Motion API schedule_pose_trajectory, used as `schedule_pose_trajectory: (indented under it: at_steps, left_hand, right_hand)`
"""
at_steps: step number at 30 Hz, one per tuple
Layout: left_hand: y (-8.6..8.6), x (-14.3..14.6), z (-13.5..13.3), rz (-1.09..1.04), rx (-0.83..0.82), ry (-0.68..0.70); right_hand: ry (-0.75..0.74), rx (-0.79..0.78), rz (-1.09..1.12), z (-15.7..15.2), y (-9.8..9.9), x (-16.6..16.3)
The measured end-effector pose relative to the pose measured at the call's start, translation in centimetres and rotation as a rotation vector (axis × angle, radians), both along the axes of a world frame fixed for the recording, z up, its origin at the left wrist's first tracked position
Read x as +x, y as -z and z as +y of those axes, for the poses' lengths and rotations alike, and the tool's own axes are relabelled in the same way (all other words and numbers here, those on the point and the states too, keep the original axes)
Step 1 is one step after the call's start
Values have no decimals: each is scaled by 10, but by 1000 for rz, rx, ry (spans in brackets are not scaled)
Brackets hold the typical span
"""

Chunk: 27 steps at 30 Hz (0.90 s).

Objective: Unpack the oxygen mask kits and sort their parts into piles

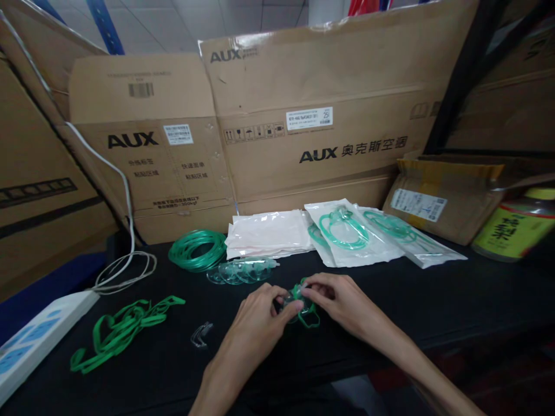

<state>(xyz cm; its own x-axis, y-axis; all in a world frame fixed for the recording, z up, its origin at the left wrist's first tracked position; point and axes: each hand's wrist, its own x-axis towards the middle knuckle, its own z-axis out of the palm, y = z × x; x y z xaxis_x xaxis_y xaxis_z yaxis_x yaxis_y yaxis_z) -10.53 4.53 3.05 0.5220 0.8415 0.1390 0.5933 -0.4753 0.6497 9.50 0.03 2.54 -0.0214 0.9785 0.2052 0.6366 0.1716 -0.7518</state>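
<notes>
A small clear-green oxygen mask [297, 290] is between my two hands, partly hidden by fingers. My left hand [258, 318] is closed on its left side, thumb across the front. My right hand [347, 303] pinches the mask's upper right part with thumb and fingertips; the exact spot is covered. From the mask, a green elastic strap [318, 319] loops down toward the table. Just beyond my left hand lies a row of nested clear mask shells [247, 270]. Several thin clear strips [200, 335] rest left of my left wrist, and a bundle of green straps [117, 335] lies farther left.
Coiled green tubing [197, 249] sits behind the shells, beside stacked white pouches [271, 231] and bagged mask sets [355, 234]. A white power strip [45, 341] with a cable is at left. Cardboard boxes [321, 133] wall the back; a yellow-labelled jar [514, 228] stands right.
</notes>
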Motion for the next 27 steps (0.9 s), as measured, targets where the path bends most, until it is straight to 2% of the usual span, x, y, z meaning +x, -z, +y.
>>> schedule_pose_trajectory:
  at_steps: [5, 10, 18, 23, 27]
  left_hand:
    - [1, 1, 8, -189, -68, 47]
    - [1, -9, 9, -212, 8, 115]
    - [-3, -7, 7, -231, 279, 131]
    - [-8, -6, 4, -305, 228, 90]
    - [-9, -3, 1, -309, 175, 125]
  right_hand:
    - [0, 84, 262, 2, 4, -1]
    - [5, 124, 463, 1, 13, -9]
    - [60, 332, 361, -12, 10, -15]
    - [18, 384, 267, -16, 10, -17]
    - [-77, 421, 153, -15, 14, -17]
